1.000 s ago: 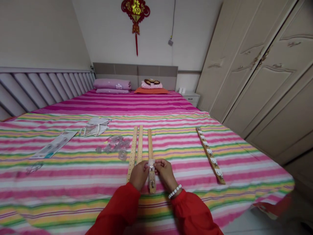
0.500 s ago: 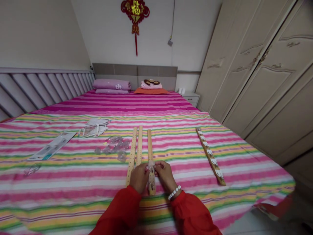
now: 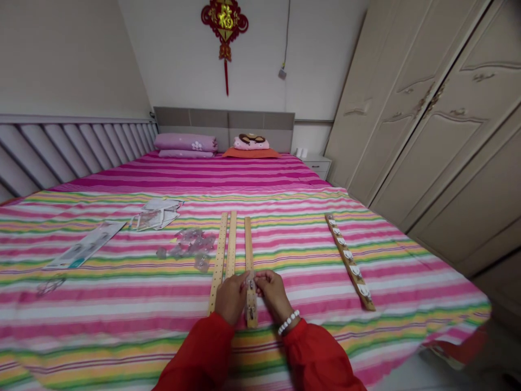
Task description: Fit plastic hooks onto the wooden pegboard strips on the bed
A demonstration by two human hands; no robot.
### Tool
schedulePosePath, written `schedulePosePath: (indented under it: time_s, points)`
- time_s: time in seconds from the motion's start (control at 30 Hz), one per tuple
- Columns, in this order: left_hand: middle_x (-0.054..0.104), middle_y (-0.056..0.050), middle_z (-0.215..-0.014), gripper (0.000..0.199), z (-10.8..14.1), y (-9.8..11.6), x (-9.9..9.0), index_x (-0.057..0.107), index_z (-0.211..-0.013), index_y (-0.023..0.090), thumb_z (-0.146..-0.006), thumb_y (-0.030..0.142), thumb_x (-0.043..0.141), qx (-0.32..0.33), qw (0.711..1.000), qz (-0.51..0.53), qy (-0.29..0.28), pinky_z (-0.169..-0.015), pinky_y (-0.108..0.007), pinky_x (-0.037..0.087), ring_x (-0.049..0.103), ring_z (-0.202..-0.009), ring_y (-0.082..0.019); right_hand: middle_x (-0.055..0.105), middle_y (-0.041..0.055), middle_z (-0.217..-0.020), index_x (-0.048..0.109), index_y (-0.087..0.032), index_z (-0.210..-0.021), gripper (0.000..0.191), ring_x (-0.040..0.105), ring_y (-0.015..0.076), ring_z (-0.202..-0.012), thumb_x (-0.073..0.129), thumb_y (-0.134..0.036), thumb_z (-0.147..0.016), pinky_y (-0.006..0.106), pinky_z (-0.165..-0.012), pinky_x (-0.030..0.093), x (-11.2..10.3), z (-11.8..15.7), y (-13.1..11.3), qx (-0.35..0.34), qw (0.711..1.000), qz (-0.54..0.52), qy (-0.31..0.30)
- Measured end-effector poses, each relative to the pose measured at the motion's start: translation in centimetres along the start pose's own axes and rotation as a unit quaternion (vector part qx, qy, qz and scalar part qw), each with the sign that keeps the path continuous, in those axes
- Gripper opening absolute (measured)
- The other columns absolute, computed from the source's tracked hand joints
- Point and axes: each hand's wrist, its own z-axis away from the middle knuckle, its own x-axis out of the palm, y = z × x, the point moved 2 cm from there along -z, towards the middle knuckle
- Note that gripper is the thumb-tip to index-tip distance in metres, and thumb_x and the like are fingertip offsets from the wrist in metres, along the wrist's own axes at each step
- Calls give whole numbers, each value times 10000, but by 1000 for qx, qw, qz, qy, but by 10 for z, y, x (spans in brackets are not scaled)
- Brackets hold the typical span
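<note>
Sleeves, red [image 3: 195,347], lead in from the near edge of the striped cloth [image 3: 122,326]. Near end of the wooden strip [image 3: 248,244]: a clear fitting with a metal part [image 3: 251,312] lies on the wood. Just beyond it, a small clear piece [image 3: 251,283] — also with metal at its middle — is pinched between thumb and forefinger of the left hand [image 3: 231,298] and of the right hand [image 3: 277,293], one at each side edge. Compared with a second earlier, the piece looks flatter against the wood, apparently in line with the nearer fitting. The strip lies flat, pale and narrow, its far part bare. Left of it rest two perforated strips [image 3: 218,255]; farther left, loose clear pieces [image 3: 195,241]. Well apart at right — a darker strip [image 3: 369,305] bearing a row of white pieces [image 3: 355,270]. Beyond: folded bedding [image 3: 185,142].
</note>
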Motion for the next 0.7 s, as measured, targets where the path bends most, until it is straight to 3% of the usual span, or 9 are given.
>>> schedulePosePath:
  time_s: [0.2,0.4,0.7]
  points:
    - [637,-86,-868,364,-1,1,0,660,-1154,258,-863,184,455,22,994,-101,-41,-784,-308,379,579,-880,-225,529,-95,-428,619,-160,-759,230,465,84,-364,670,-216,-542,213,-392,349,-2,2,-2,-3,1000,-16,-4]
    - [614,-68,-954,339,-10,4,-11,639,-1168,328,-884,263,464,39,971,-206,-112,-792,-318,376,549,-952,-229,599,-77,-495,625,-138,-881,409,497,85,-399,692,-148,-478,222,-438,372,-7,3,-6,24,997,-16,-67]
    - [607,-55,-1007,383,-26,-5,-14,581,-1225,408,-859,337,493,91,954,-231,-166,-830,-367,373,537,-1027,-260,491,-118,-423,639,-151,-825,406,411,83,-381,700,-128,-424,227,-408,316,-3,-10,7,17,999,47,-21]
